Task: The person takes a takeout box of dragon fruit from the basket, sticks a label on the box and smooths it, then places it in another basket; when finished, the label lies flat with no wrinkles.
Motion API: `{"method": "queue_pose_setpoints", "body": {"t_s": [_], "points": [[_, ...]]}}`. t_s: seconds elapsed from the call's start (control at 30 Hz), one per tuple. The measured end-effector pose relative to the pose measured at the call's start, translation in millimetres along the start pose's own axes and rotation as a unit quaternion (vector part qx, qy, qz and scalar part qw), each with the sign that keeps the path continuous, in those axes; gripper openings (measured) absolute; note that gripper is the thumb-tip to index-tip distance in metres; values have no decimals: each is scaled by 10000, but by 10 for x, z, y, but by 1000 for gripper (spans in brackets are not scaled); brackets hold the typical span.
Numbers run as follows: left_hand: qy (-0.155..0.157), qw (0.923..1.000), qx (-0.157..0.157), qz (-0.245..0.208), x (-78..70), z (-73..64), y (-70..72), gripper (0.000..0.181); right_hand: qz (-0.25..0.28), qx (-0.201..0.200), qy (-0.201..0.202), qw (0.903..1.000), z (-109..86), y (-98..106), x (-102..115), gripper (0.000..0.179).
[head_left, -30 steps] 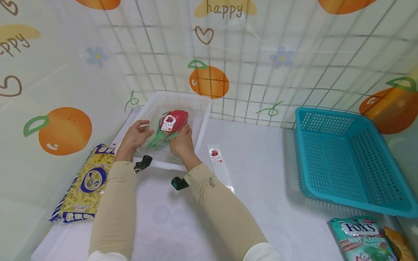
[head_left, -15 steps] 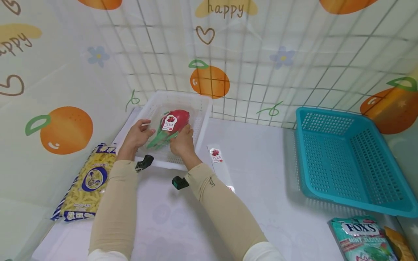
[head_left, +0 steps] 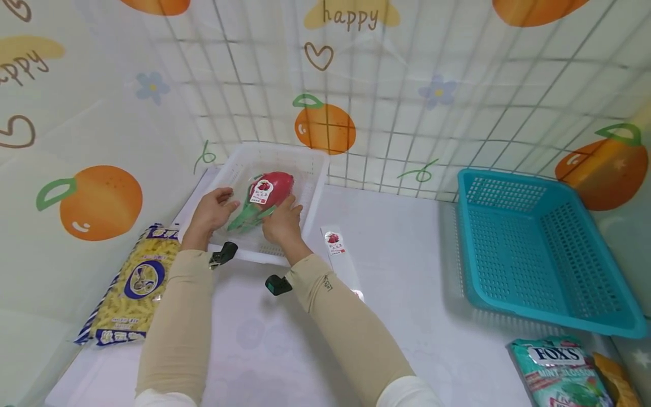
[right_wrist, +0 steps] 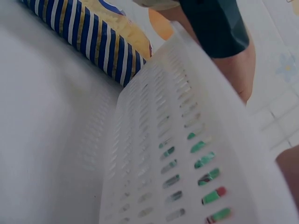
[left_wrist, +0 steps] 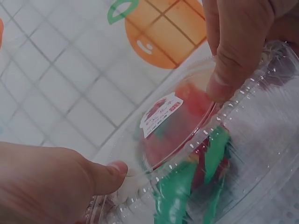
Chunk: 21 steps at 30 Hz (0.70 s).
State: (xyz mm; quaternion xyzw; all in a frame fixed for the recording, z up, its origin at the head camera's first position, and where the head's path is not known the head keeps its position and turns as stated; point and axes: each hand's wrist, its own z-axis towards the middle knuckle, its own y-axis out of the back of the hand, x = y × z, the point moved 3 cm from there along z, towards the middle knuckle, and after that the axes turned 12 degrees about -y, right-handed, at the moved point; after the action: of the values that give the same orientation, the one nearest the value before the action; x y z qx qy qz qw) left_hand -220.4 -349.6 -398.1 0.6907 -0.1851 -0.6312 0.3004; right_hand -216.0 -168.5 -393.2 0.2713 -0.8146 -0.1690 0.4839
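Observation:
In the head view, a clear plastic clamshell box [head_left: 238,180] sits in a white perforated basket [head_left: 321,189]. Inside the box lies a red dragon fruit [head_left: 281,182] with green leafy tips, and a white printed sticker [head_left: 261,192] shows over it. My left hand [head_left: 209,213] holds the box's left edge; in the left wrist view its thumb [left_wrist: 112,175] lies on the rim. On the opposite side, my right hand [head_left: 282,222] pinches the rim, its fingertips pressing there in the left wrist view. The basket wall [right_wrist: 154,154] hides most of the hands' work in the right wrist view.
A strip of stickers [head_left: 335,249] lies right of the white basket. A yellow pasta bag [head_left: 127,288] is at the left. On the right stand a turquoise basket [head_left: 524,249] and, before it, a Fox's candy bag [head_left: 559,373] beside an orange-brown packet [head_left: 615,379].
The right hand's fingers have shifted slightly at the box's edge. The left hand, box and baskets stay in place; the head view has moved a little.

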Motion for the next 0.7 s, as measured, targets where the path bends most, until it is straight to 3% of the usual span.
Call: {"method": "queue_pose_setpoints", "body": {"t_s": [0.17, 0.3, 0.47, 0.57, 0.7], "points": [[-65, 9998, 192, -94, 7, 21, -23, 59, -9, -169, 301, 9994, 19, 41, -21, 90], [-167, 9986, 456, -209, -48, 55, -63, 62, 305, -441, 637, 9965, 50, 114, -40, 91], [-492, 9970, 496, 323, -200, 19, -19, 64, 699, -603, 1158, 9890, 62, 197, -42, 86], [-898, 9915, 346, 878, -378, -78, 17, 65, 902, -653, 1540, 9818, 25, 338, -58, 79], [-1678, 9788, -28, 1170, -726, -270, -57, 62, 980, -891, 1978, 9713, -87, 662, -137, 73]]}}
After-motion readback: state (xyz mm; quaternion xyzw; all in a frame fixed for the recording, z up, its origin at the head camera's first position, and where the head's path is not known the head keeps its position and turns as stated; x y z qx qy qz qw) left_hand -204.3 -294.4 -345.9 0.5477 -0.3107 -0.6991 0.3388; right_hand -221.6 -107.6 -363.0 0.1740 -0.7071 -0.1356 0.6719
